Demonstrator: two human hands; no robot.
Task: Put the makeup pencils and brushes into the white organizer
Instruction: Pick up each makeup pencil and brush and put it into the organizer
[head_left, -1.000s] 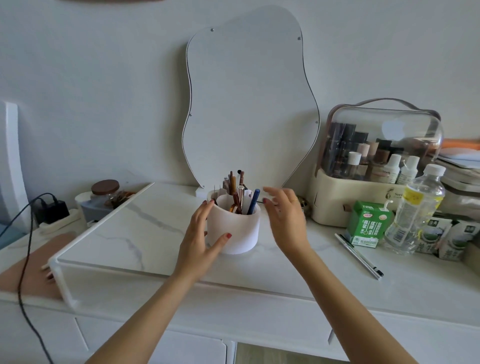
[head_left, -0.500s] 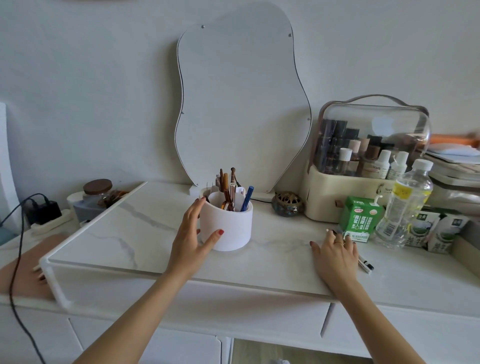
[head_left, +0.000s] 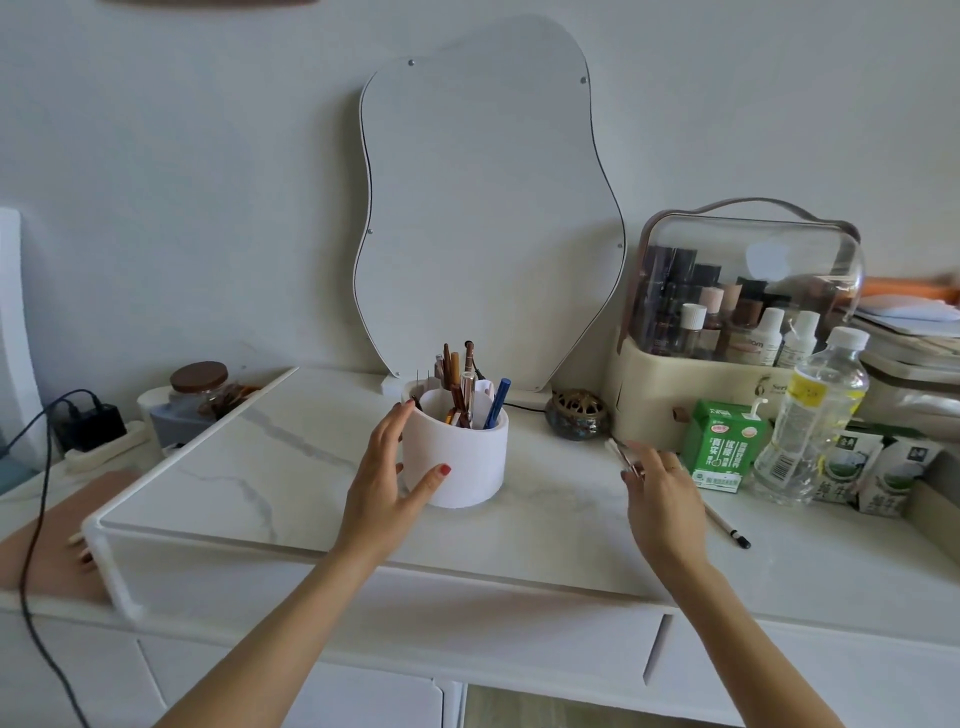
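Marble vanity top (head_left: 260, 467), left hand (head_left: 387, 478) curved round white organizer (head_left: 462, 457), right hand (head_left: 662, 493) hovering, pinching thin pencil (head_left: 619, 451)

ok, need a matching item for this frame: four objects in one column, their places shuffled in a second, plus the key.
Things:
1 blue pencil
2 black-tipped pencil
3 green carton
4 brown-lidded jar

Places:
A just left of the clear bottle
B standing in the white organizer
C furthest left of the four
D lying flat, right of the right hand

Pairs: 1-B, 2-D, 3-A, 4-C
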